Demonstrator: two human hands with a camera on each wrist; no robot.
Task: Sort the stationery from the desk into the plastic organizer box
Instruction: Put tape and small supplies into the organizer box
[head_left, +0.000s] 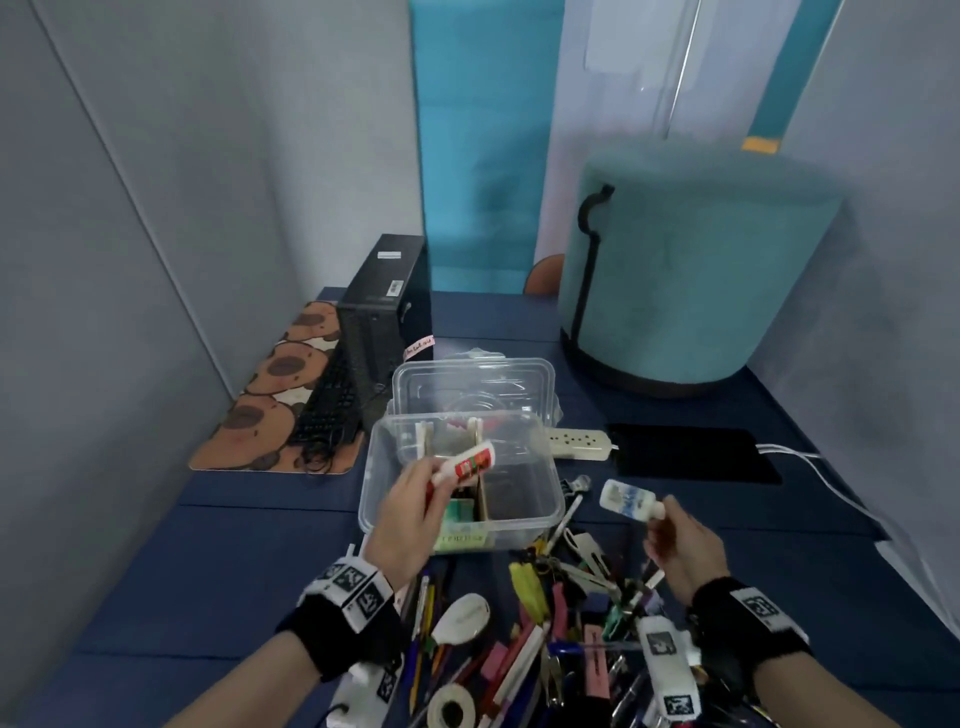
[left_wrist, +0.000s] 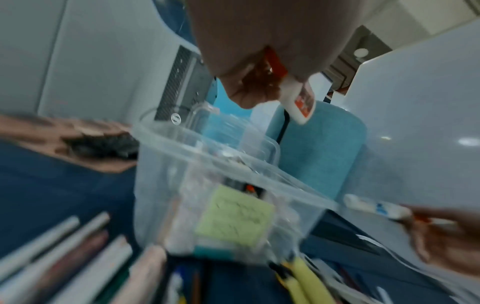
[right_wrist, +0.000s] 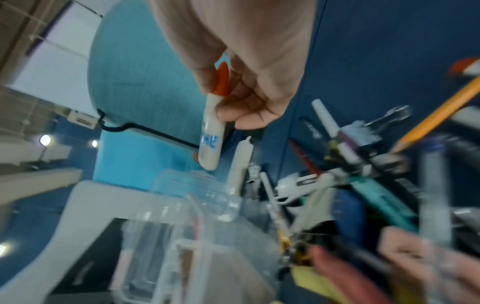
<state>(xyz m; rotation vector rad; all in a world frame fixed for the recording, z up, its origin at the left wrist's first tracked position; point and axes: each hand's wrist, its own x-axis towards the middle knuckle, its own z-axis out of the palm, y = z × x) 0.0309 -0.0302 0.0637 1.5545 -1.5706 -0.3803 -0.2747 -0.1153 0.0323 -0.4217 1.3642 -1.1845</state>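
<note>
A clear plastic organizer box (head_left: 545, 512) with inner dividers stands mid-desk, a green sticky note (left_wrist: 235, 216) on its front wall. My left hand (head_left: 410, 512) grips a white glue bottle with a red label (head_left: 467, 465) by its red cap end, held above the box's left side. That bottle (left_wrist: 298, 100) hangs from the fingers in the left wrist view. My right hand (head_left: 680, 540) pinches a white bottle with blue print (head_left: 628, 500) by its orange cap, right of the box. The blue-print bottle (right_wrist: 211, 142) points down. A pile of stationery (head_left: 545, 623) lies in front.
The box's clear lid (head_left: 472, 387) stands behind it. A white power strip (head_left: 579, 443) and black pad (head_left: 691, 453) lie to the right, a teal stool (head_left: 691, 270) behind. A black computer case (head_left: 382, 312) and keyboard (head_left: 330, 410) sit at left on a patterned mat.
</note>
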